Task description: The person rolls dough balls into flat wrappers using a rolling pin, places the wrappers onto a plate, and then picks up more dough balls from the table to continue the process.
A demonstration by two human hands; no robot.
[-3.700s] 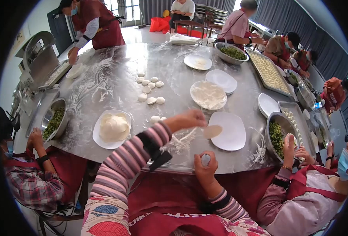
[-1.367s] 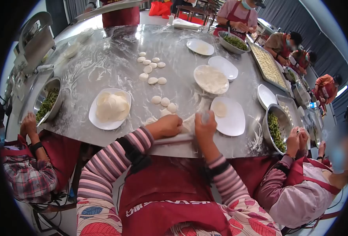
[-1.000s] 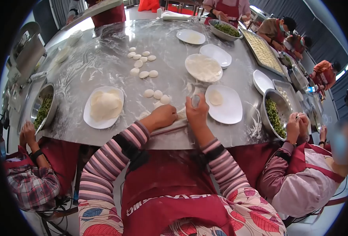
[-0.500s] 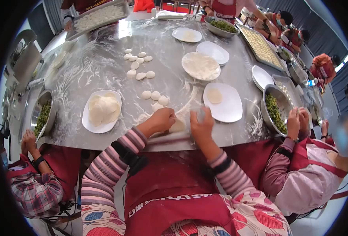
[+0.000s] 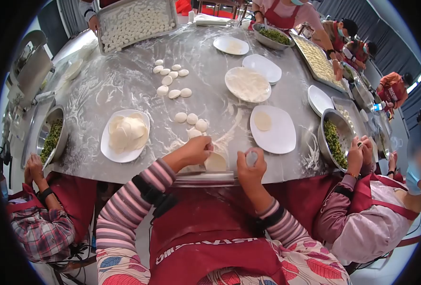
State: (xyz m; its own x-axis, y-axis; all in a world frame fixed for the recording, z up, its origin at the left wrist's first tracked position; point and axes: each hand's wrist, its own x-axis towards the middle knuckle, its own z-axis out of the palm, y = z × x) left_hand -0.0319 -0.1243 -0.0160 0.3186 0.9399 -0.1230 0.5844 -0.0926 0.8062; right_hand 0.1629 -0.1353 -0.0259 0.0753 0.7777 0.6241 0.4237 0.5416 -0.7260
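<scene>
A round, flat dough wrapper [image 5: 215, 162] lies on the steel table near its front edge. My left hand [image 5: 195, 151] is closed in a pinch at the wrapper's upper left edge. Just below the wrapper, a shiny cylindrical bar [image 5: 205, 179] lies along the table edge. To the right of both, my right hand [image 5: 252, 167] has its fingers curled round; what they hold is hard to make out. Several small dough pieces [image 5: 191, 118] sit beyond my left hand. One wrapper [image 5: 263, 121] rests on the white plate [image 5: 279, 135] at the right.
A plate [image 5: 107, 151] of stacked wrappers is at left. A floury plate [image 5: 248, 84] stands farther back. Bowls of green filling [image 5: 333, 137] [image 5: 52, 137] flank me, with co-workers' hands [image 5: 358, 154] beside them. Another person holds a tray [image 5: 137, 26] at the back left.
My right hand has moved down and slightly right, toward the table edge. The wrapper shows more fully between my hands. At the back left, the tray has tilted and moved right.
</scene>
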